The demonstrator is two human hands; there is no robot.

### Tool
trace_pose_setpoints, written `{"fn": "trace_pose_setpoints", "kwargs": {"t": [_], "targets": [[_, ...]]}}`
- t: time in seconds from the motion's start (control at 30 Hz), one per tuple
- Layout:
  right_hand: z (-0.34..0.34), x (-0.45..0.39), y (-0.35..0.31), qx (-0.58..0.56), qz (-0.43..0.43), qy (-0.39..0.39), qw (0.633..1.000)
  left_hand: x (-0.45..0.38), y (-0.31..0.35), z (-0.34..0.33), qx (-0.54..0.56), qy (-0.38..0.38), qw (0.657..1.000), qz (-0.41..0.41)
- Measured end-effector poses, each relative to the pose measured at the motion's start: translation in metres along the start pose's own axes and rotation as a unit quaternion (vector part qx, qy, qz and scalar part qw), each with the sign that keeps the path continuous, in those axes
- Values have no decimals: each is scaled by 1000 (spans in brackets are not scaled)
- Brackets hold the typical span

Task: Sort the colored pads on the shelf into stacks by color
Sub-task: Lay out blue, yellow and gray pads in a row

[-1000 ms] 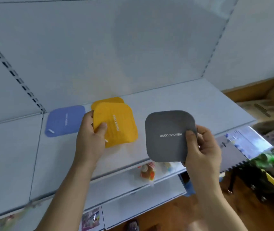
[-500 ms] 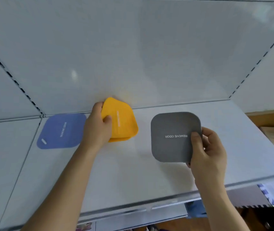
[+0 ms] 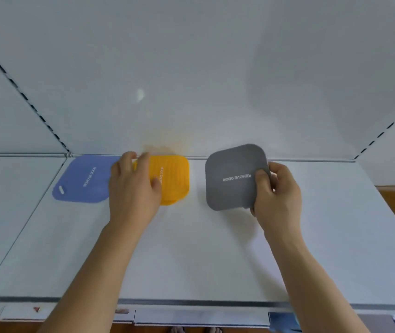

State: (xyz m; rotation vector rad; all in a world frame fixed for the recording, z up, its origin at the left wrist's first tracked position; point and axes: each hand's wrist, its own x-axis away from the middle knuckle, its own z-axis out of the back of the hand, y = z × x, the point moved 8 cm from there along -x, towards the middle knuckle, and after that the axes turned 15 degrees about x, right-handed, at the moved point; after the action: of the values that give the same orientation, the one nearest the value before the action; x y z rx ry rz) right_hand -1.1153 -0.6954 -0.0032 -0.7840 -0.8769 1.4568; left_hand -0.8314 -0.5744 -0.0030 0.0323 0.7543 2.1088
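A blue pad (image 3: pixel 83 180) lies flat at the back left of the white shelf (image 3: pixel 191 255). Just right of it, a small stack of yellow pads (image 3: pixel 174 180) rests on the shelf against the back wall. My left hand (image 3: pixel 131 188) holds the stack's left side, thumb on top and fingers curled over the far edge. My right hand (image 3: pixel 275 191) pinches the right edge of a grey pad (image 3: pixel 232 179) and holds it tilted above the shelf, right of the yellow stack.
The white back panel (image 3: pixel 191 80) rises directly behind the pads. Slotted uprights run along both sides. The shelf's front lip (image 3: pixel 191 304) carries price-label strips, and the wooden floor shows below it.
The yellow pads have gone from raised in my left hand to lying flat on the shelf beside the blue pad. My right hand has carried the grey pad further back.
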Motion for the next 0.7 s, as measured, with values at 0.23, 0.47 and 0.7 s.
{"fn": "trace_pose_setpoints", "kwargs": {"t": [0.23, 0.47, 0.7], "targets": [[-53, -6, -18, 398, 178, 5, 900, 27, 13, -16, 8, -46, 996, -74], [-53, -3, 3, 514, 172, 12, 840, 31, 16, -19, -7, -66, 995, -75], [-38, 55, -4, 449, 293, 38, 843, 58, 18, -1, 9, -46, 997, -67]]}}
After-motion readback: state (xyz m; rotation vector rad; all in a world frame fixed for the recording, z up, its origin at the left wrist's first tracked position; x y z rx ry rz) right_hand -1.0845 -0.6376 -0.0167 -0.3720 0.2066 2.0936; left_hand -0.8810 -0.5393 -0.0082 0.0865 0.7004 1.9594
